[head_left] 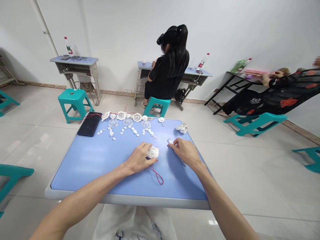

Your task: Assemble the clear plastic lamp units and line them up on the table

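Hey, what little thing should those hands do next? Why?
Maybe the right hand should bring the small clear piece over to the round clear plastic part under the left hand. The hands are already close together, the right fingers are pinching that piece, and the round part's red wire lies out of the way on the blue table.

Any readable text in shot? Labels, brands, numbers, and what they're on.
Nothing is legible.
Plastic bottle on the left desk: label too small to read.
Plastic bottle on the far desk: label too small to read.
Green bottle on the black table: too blurred to read.
Black phone: no text visible.
Clear plastic housing at the left hand: no marks visible.
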`<state>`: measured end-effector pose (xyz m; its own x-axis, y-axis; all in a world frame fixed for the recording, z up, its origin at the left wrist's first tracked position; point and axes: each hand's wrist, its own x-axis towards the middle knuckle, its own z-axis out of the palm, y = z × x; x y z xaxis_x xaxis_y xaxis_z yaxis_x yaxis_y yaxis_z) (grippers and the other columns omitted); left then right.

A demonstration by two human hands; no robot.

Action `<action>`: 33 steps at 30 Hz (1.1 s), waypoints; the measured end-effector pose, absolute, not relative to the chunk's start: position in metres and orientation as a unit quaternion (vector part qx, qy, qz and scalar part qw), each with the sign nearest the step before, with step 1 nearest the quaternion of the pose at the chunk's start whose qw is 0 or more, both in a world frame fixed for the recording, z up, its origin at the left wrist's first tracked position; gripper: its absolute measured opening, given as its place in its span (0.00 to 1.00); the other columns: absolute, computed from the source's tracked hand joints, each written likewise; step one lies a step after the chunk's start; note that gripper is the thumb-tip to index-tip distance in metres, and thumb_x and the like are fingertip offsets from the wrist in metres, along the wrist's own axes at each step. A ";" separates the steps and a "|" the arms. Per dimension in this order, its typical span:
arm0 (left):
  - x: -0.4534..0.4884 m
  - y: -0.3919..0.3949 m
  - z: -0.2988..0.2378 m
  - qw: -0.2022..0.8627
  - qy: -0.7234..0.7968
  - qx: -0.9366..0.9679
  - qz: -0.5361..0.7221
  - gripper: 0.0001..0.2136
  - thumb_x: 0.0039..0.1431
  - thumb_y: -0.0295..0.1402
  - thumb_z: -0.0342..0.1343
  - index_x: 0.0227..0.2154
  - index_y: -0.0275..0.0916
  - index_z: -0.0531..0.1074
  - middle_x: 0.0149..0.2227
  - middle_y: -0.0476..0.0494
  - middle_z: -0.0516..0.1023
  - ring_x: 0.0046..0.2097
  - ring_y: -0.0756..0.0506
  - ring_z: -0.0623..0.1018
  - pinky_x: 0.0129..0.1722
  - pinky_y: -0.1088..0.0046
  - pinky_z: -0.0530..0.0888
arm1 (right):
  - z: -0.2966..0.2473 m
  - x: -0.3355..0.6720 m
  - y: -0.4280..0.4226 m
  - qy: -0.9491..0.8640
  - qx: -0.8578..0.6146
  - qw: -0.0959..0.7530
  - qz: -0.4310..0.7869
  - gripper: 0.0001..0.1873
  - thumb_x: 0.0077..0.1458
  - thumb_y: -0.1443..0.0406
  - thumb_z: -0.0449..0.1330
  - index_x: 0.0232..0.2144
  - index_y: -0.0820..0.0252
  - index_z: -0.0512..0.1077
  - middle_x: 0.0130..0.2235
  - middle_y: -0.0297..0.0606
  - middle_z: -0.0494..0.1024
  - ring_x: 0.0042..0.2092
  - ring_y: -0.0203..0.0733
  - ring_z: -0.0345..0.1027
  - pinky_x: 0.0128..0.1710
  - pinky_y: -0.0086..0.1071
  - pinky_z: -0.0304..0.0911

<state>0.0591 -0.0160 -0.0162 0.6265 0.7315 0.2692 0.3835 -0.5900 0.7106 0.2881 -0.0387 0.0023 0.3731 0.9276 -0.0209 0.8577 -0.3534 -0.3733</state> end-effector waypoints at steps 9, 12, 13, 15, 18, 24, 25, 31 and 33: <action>0.062 -0.016 -0.019 0.301 0.336 0.850 0.270 0.19 0.53 0.36 0.65 0.46 0.39 0.69 0.41 0.44 0.71 0.42 0.42 0.74 0.44 0.65 0.72 | 0.048 0.274 -0.072 -0.532 -0.603 0.526 0.277 0.18 0.52 0.55 0.64 0.40 0.57 0.66 0.25 0.29 0.74 0.25 0.37 0.70 0.24 0.31 0.69; 0.062 -0.016 -0.020 0.300 0.335 0.849 0.278 0.19 0.52 0.36 0.65 0.46 0.39 0.69 0.41 0.44 0.71 0.42 0.42 0.74 0.45 0.65 0.72 | 0.061 0.248 -0.085 -0.548 -0.529 0.608 0.224 0.16 0.53 0.62 0.64 0.43 0.55 0.65 0.27 0.29 0.74 0.27 0.36 0.72 0.25 0.31 0.72; 0.062 -0.015 -0.020 0.300 0.333 0.849 0.281 0.19 0.52 0.35 0.65 0.46 0.39 0.69 0.41 0.44 0.71 0.42 0.42 0.74 0.45 0.64 0.72 | 0.062 0.239 -0.088 -0.559 -0.511 0.621 0.202 0.16 0.54 0.64 0.64 0.44 0.54 0.65 0.29 0.29 0.75 0.28 0.36 0.73 0.26 0.32 0.73; 0.061 -0.015 -0.020 0.301 0.331 0.848 0.284 0.19 0.52 0.35 0.65 0.46 0.39 0.69 0.41 0.44 0.71 0.43 0.42 0.74 0.45 0.64 0.72 | 0.060 0.225 -0.091 -0.580 -0.484 0.635 0.162 0.18 0.55 0.66 0.63 0.47 0.53 0.64 0.30 0.29 0.75 0.31 0.36 0.74 0.28 0.32 0.75; 0.061 -0.016 -0.019 0.301 0.331 0.848 0.284 0.19 0.52 0.36 0.65 0.46 0.39 0.69 0.40 0.44 0.72 0.42 0.42 0.74 0.44 0.65 0.72 | 0.050 0.214 -0.090 -0.618 -0.467 0.623 0.109 0.20 0.57 0.68 0.61 0.51 0.51 0.63 0.31 0.29 0.75 0.34 0.37 0.75 0.29 0.33 0.77; 0.061 -0.016 -0.019 0.306 0.332 0.847 0.281 0.18 0.53 0.37 0.64 0.46 0.39 0.69 0.39 0.44 0.71 0.41 0.42 0.73 0.43 0.65 0.71 | 0.038 0.214 -0.087 -0.661 -0.467 0.587 0.032 0.20 0.58 0.70 0.61 0.51 0.51 0.65 0.34 0.32 0.77 0.37 0.39 0.76 0.34 0.37 0.79; 0.061 -0.016 -0.019 0.307 0.332 0.846 0.282 0.18 0.53 0.37 0.64 0.46 0.40 0.69 0.39 0.45 0.71 0.41 0.42 0.73 0.43 0.65 0.71 | 0.038 0.214 -0.087 -0.664 -0.464 0.586 0.029 0.20 0.57 0.70 0.61 0.51 0.51 0.65 0.35 0.32 0.77 0.37 0.39 0.77 0.34 0.37 0.79; 0.061 -0.017 -0.016 0.306 0.332 0.848 0.279 0.18 0.53 0.36 0.64 0.46 0.38 0.68 0.39 0.44 0.71 0.40 0.42 0.73 0.42 0.65 0.71 | 0.037 0.212 -0.085 -0.674 -0.456 0.581 0.021 0.22 0.56 0.72 0.61 0.51 0.51 0.66 0.35 0.32 0.78 0.36 0.38 0.77 0.34 0.36 0.78; 0.061 -0.016 -0.016 0.305 0.331 0.848 0.279 0.18 0.53 0.36 0.64 0.45 0.37 0.69 0.39 0.44 0.71 0.40 0.42 0.73 0.42 0.65 0.72 | 0.037 0.211 -0.084 -0.676 -0.458 0.578 0.017 0.21 0.57 0.72 0.61 0.51 0.51 0.67 0.35 0.32 0.79 0.36 0.38 0.77 0.34 0.35 0.78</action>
